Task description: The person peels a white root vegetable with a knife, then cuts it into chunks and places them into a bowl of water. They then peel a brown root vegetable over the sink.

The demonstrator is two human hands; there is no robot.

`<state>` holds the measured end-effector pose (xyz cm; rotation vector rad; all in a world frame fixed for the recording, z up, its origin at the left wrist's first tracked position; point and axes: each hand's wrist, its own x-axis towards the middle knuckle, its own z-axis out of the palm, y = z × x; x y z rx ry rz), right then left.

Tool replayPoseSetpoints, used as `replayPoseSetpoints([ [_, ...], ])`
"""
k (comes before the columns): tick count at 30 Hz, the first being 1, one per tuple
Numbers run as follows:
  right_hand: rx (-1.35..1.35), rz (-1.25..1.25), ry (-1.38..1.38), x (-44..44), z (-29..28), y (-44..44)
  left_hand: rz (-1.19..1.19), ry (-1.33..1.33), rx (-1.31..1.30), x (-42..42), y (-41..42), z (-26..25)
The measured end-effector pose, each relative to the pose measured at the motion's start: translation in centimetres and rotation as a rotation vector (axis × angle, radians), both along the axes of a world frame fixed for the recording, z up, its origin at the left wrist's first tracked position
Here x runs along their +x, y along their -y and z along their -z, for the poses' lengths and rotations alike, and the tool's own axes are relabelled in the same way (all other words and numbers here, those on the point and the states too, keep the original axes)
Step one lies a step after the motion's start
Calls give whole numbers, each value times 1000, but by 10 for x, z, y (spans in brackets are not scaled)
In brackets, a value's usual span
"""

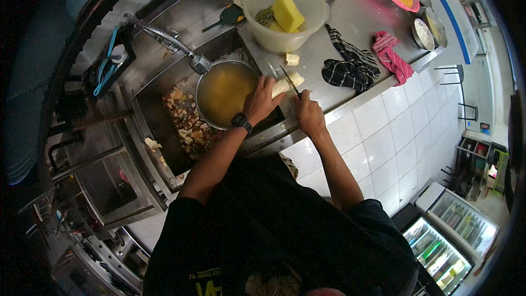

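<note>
My left hand [263,100], with a black watch at the wrist, holds down a peeled pale-yellow root [282,86], which looks like cassava, on the steel counter. In my right hand [309,113] is the handle of a knife [291,82], its blade lying across the root near the far end. A short cut piece [292,59] of the same root lies just beyond. Left of my hands, a metal pot [198,105] of cloudy yellowish liquid stands in the sink; whatever is under the liquid is blurred.
Brown peelings [193,127] cover the sink bottom beside the pot. A flexible faucet [200,64] hangs over the pot rim. Behind the root stands a plastic tub [277,43] with a yellow sponge [287,13]. Black checked [351,70] and red [392,55] cloths lie to the right.
</note>
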<state>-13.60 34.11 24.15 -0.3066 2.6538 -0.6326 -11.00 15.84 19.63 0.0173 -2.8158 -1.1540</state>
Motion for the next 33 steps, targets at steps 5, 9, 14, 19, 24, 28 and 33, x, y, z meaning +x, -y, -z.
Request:
replayPoseSetpoints([
  [5, 35, -49, -21, -6, -1, 4, 23, 1, -3, -2, 3, 2],
  [9, 27, -80, -80, -8, -2, 5, 21, -12, -24, -5, 5, 2],
  [14, 28, -89, -51, -1, 13, 0, -4, 8, -9, -1, 2, -1],
  [19, 72, -44, 66, -4, -7, 11, 5, 25, -32, -1, 3, -1],
  [24, 130, -91, 78, -13, -8, 15, 7, 80, -38, -2, 1, -4],
  [28, 135, -143, 54, -23, 0, 15, 10, 127, -9, -3, 3, -4],
  [33, 176, -139, 98, -32, 2, 23, 5, 114, 31, -9, 7, -3],
])
